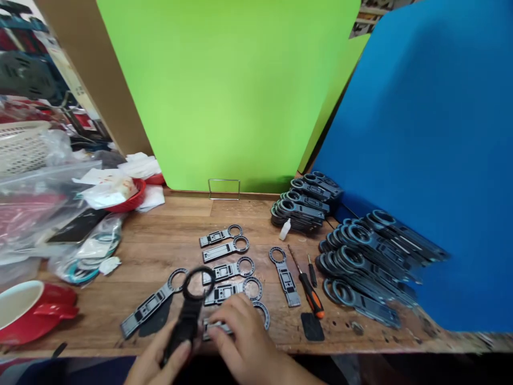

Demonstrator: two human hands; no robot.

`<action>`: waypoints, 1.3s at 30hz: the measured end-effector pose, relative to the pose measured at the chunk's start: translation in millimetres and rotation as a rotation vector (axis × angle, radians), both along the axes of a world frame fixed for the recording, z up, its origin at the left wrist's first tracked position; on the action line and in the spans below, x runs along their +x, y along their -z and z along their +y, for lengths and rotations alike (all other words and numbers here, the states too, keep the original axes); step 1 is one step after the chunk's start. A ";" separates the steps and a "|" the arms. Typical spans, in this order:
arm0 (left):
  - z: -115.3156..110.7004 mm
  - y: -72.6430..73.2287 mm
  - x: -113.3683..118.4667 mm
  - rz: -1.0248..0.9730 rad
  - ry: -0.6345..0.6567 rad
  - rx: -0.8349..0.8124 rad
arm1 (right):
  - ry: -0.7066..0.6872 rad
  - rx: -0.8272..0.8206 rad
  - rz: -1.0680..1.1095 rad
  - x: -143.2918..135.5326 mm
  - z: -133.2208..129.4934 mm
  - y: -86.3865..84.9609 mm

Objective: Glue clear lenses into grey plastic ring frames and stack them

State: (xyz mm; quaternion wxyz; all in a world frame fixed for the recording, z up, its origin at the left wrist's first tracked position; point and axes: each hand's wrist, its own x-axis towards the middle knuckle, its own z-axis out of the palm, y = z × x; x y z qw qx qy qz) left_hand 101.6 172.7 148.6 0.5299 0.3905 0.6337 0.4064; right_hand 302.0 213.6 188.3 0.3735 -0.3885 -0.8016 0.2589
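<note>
At the front edge of the wooden table, my left hand (166, 350) is closed around a black ring-ended part (189, 315), its ring pointing up. Just right of it, my right hand (244, 334) is over the lowest of several grey ring-ended parts (226, 271) laid in a column; its fingers are bent, and what they may hold is too blurred to make out. A grey part (150, 305) lies slanted to the left, partly over a dark pad. Another grey part (285, 278) lies right of the column.
Stacks of ring-ended parts (360, 256) fill the right side, near an orange-black screwdriver (310, 294), a small screwdriver (311, 271) and a white bottle (285, 229). A red mug (52, 305), plastic bags and a red basket (134, 198) stand left. Green (232, 96) and blue boards (436, 160) rise behind.
</note>
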 end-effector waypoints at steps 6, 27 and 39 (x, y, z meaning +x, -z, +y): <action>49.0 8.5 -92.2 0.430 -0.118 0.164 | 0.309 0.000 -0.455 73.4 38.5 17.9; 14.4 13.9 56.3 -0.285 -0.043 0.060 | 0.244 -0.032 -0.241 60.4 1.0 31.4; 5.1 16.7 33.4 -0.451 -0.474 -0.067 | -0.061 -0.003 0.101 -12.0 -22.6 37.3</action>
